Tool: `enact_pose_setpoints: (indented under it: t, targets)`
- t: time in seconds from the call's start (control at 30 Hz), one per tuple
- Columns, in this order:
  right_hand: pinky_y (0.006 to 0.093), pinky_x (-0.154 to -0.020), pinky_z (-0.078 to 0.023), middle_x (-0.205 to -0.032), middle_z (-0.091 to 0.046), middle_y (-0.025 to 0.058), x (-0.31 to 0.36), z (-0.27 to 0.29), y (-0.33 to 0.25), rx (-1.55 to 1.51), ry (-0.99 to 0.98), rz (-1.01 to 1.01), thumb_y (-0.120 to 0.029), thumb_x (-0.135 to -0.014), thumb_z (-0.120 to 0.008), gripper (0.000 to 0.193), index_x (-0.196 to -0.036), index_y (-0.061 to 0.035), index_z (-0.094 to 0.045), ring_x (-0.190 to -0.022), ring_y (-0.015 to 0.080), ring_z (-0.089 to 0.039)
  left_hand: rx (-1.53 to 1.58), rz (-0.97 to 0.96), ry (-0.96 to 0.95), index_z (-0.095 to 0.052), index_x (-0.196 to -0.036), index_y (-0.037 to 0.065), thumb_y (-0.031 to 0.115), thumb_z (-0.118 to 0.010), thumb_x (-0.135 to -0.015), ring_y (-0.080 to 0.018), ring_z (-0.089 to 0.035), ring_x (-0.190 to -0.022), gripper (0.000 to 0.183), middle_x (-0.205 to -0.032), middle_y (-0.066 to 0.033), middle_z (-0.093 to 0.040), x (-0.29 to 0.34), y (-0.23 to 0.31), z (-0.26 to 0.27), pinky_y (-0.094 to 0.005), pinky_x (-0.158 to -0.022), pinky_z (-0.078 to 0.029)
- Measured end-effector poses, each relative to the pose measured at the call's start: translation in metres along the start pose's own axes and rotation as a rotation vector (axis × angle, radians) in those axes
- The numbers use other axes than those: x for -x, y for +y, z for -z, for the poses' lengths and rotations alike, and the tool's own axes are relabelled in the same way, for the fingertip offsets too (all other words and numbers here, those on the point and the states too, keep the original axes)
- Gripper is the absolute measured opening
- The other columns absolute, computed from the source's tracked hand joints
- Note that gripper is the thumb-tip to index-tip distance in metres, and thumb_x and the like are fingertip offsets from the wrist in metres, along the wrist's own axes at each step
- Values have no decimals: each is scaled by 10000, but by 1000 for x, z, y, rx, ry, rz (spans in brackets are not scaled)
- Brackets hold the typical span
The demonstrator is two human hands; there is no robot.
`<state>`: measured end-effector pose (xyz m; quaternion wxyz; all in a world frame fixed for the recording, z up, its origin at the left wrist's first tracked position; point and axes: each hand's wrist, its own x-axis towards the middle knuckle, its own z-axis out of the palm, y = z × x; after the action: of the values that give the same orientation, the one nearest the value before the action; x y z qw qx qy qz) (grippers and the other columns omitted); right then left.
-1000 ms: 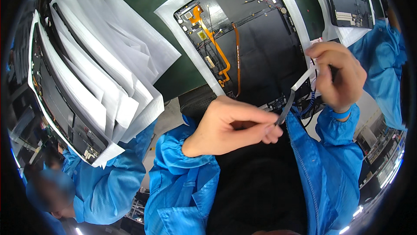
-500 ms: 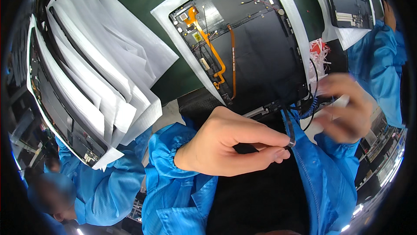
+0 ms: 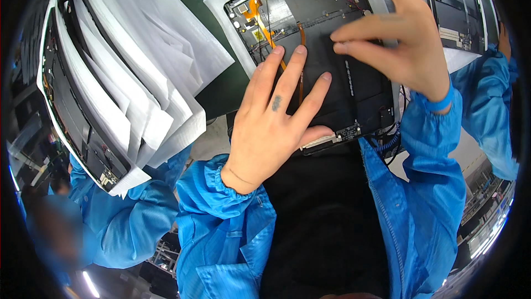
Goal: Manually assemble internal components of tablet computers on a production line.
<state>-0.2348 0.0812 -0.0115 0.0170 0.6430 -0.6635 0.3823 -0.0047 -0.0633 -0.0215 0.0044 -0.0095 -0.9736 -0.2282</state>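
A black laptop shell [image 3: 332,67] lies inner side up, with an orange flat cable [image 3: 253,11] along its left side and a narrower brown one [image 3: 301,36] further in. My left hand [image 3: 271,116] rests on the shell's lower left part with its fingers spread, partly covering both cables. Over the right half hovers my right hand [image 3: 406,45]. Its thumb and a finger come close together with a small gap, another finger reaches toward the far edge, and nothing shows between them. Beneath it, a black strip cable [image 3: 349,80] runs down the shell.
White sheets [image 3: 127,72] stand in a stack at left, with another dark shell [image 3: 80,111] at their outer side. More shells [image 3: 451,6] lie at the far right. A coiled blue cord [image 3: 387,143] hangs near the shell's right corner. People in blue sleeves [image 3: 130,221] sit either side.
My left hand has let go of the black strip cable's end and spread flat on the shell. My right hand has moved up and left over the shell. The strip now lies on it.
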Motion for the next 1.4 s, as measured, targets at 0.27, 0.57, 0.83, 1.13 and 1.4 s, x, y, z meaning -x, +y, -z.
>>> enact_pose_setpoints:
  t: [0.27,0.57,0.83,1.13,1.4]
  targets:
    - [445,-1060,-448,-1337,-634,222,-10,-7,-4,-115,-47,-269,-79,-654,-873,194,-834,-96,-801,-1254,375,-600,-14,-11,-37,-738,-1234,376,458,-822,-618,-478,-431,-1394,628,-1547,-188,-443,-2,4,4,-562,-1107,-434]
    - [444,-1047,-437,-1288,-638,192,-11,-16,-2,-132,36,-255,-90,-649,-864,179,-812,-113,-795,-1221,367,-594,-65,-33,-153,-696,-1265,538,486,-778,-656,-541,-335,-1448,617,-1619,-184,-338,0,12,1,-663,-1128,-351]
    - [438,-1030,-441,-1275,-634,186,-11,-17,0,-126,19,-258,-93,-637,-868,186,-807,-110,-794,-1208,361,-593,-58,-27,-164,-693,-1275,531,499,-769,-669,-548,-329,-1448,611,-1619,-186,-341,-1,13,1,-679,-1120,-350]
    - [424,-1005,-456,-1255,-635,186,-13,-19,0,-61,37,-216,-81,-634,-866,187,-806,-106,-796,-1179,351,-606,-109,-33,-122,-694,-1288,492,586,-702,-739,-523,-360,-1437,557,-1597,-171,-384,-2,11,-1,-651,-1116,-361]
    - [407,-984,-476,-1211,-656,176,-17,-23,-1,-120,59,-291,-69,-633,-866,173,-789,-93,-795,-1155,336,-622,-168,55,4,-684,-1326,373,560,-733,-769,-402,-461,-1310,590,-1418,-131,-495,-12,14,-4,-520,-1052,-389]
